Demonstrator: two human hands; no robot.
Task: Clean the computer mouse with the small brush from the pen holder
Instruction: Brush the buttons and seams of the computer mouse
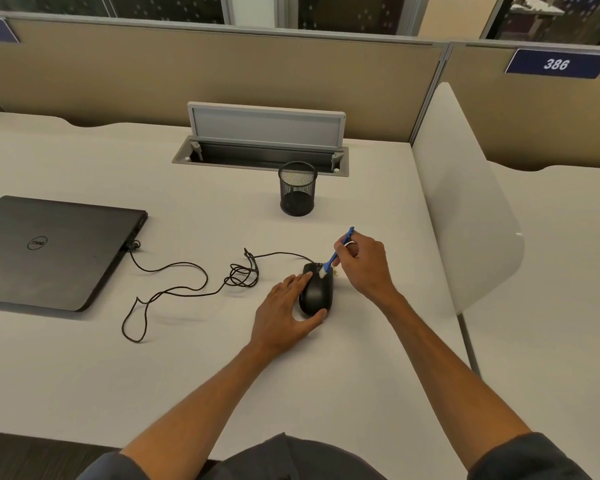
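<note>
A black wired computer mouse (317, 292) lies on the white desk right of centre. My left hand (284, 313) grips it from the left side, fingers along its left edge and thumb at its near end. My right hand (364, 263) holds a small blue brush (336, 252) tilted down to the left, its white bristles touching the mouse's front by the buttons. The black mesh pen holder (297, 188) stands upright behind the mouse and looks empty.
The mouse cable (187, 289) loops in tangles across the desk to a closed black laptop (49, 251) at the left. A grey cable tray with a raised lid (265, 133) sits behind the pen holder. A white divider panel (465, 202) bounds the desk's right side.
</note>
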